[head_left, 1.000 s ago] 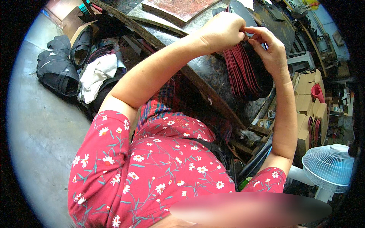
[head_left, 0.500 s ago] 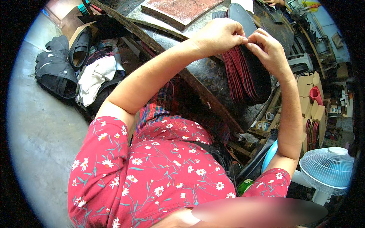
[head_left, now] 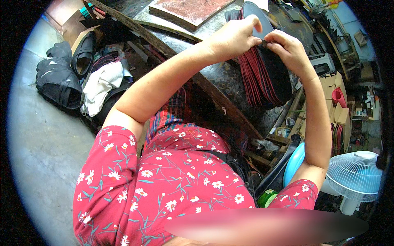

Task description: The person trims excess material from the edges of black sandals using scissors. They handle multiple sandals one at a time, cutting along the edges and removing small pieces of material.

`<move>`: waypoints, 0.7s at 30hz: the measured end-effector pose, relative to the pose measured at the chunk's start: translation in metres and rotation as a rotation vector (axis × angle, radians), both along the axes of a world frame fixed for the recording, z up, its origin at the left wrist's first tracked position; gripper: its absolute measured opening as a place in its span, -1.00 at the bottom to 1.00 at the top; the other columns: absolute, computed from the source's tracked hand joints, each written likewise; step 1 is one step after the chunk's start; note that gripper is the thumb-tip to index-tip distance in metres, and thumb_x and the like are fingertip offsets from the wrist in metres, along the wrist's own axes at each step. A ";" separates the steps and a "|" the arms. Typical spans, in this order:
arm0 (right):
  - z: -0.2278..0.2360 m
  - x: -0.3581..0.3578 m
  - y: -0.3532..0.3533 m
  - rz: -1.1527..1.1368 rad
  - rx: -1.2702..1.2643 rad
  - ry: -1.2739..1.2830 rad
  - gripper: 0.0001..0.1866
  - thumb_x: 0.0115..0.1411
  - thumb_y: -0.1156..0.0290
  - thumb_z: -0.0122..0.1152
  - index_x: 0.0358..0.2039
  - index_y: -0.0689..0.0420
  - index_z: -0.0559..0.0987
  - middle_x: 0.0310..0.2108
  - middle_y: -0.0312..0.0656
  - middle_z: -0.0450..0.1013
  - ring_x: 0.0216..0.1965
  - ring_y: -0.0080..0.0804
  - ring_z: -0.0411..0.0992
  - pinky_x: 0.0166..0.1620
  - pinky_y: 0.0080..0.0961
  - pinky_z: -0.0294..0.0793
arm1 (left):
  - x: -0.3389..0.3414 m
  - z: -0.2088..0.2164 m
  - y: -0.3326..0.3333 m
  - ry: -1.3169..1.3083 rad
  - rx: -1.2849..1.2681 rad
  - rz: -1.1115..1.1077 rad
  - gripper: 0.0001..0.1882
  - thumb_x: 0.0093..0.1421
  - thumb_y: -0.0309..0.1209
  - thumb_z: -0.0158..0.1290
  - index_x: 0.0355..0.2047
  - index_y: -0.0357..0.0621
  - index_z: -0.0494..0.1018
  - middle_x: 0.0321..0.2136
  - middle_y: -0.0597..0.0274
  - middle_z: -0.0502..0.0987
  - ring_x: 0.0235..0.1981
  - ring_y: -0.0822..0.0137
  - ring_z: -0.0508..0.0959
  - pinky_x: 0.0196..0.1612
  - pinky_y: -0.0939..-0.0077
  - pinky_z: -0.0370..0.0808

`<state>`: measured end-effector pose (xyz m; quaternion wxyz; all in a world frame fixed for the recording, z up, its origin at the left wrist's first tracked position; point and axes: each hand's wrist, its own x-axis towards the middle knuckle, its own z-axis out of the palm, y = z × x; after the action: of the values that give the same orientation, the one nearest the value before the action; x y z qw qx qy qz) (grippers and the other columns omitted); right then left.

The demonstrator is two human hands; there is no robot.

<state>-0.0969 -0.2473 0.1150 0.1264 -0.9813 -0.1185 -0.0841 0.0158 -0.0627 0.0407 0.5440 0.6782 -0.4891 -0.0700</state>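
A thick stack of black shoe soles or insoles with dark red edges (head_left: 256, 78) lies fanned on the dark worktable. Over its middle, my left hand (head_left: 238, 36) is closed, thumb and fingers pinched together. Close beside it on the right, my right hand (head_left: 290, 51) pinches too. Between the two sets of fingertips sits a tiny dark bit, too small to name. The top sole's grey upper end (head_left: 262, 20) shows beyond my fingers, and my hands cover part of the stack.
A reddish slab (head_left: 191, 12) lies on the table, left of the stack. Black shoes (head_left: 59, 78) and a white cloth (head_left: 101, 88) are piled at left. To the right stand a blue fan (head_left: 356, 176), cardboard boxes (head_left: 340, 112) and a white plastic stool (head_left: 323, 64).
My fingertips, which met closely before, are now slightly apart, with the tiny dark bit showing between them. The whole view has shifted a little.
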 end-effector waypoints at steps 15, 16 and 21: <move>0.009 -0.021 0.031 -0.089 -0.408 -0.199 -0.80 0.20 0.20 0.29 -0.29 0.03 0.55 -0.28 -0.23 0.49 -0.27 -0.20 0.55 -0.21 -0.33 0.55 | 0.010 -0.002 0.001 -0.010 -0.004 -0.199 -0.74 0.28 -0.27 0.15 -0.19 -0.24 0.59 -0.45 0.16 0.65 -0.40 0.46 0.59 -0.26 0.48 0.51; 0.012 -0.024 0.031 -0.025 -0.464 -0.225 -0.86 0.22 0.28 0.25 -0.30 0.04 0.53 -0.29 -0.22 0.50 -0.27 -0.18 0.54 -0.21 -0.30 0.55 | 0.008 -0.001 0.005 0.017 0.029 -0.224 -0.75 0.27 -0.29 0.16 -0.20 -0.24 0.59 -0.45 0.17 0.65 -0.40 0.46 0.59 -0.26 0.49 0.52; 0.017 -0.032 0.030 0.000 -0.387 -0.222 -0.91 0.25 0.38 0.18 -0.25 0.04 0.51 -0.44 -0.16 0.48 -0.36 -0.11 0.53 -0.25 -0.24 0.54 | -0.009 0.000 0.025 -0.330 -0.097 -0.038 -0.84 0.22 -0.39 0.13 -0.26 -0.20 0.57 -0.42 0.08 0.62 -0.40 0.20 0.64 -0.27 0.31 0.57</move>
<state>-0.1287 -0.2169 0.1320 -0.0780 -0.9720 -0.1454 -0.1673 0.0068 -0.0373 0.0407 0.4869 0.6440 -0.5874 0.0557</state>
